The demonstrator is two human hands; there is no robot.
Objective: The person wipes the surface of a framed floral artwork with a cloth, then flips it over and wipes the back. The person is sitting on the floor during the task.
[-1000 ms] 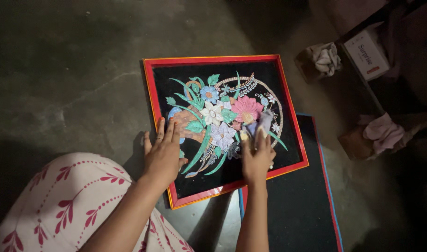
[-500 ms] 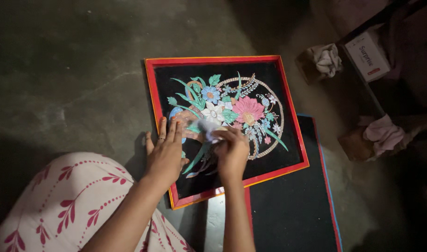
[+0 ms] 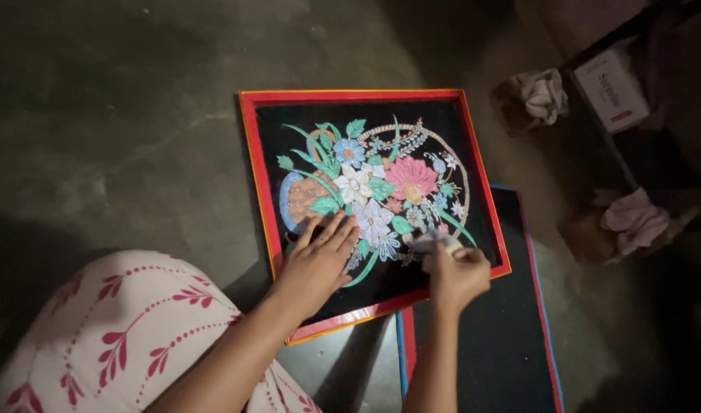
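our left hand (image 3: pixel 317 264) lies spread flat on the picture (image 3: pixel 373 191), near its lower left edge. our right hand (image 3: pixel 456 275) pinches a pale cloth (image 3: pixel 431 242) against the lower right part. the picture lies on the floor (image 3: pixel 121 115), overlapping a dark board (image 3: pixel 488 336).

White rectangular carton (image 3: pixel 612 90) at upper right, tilted, on dark surface; red-orange mark near lower corner. Crumpled cloth just left. No signs, screens.
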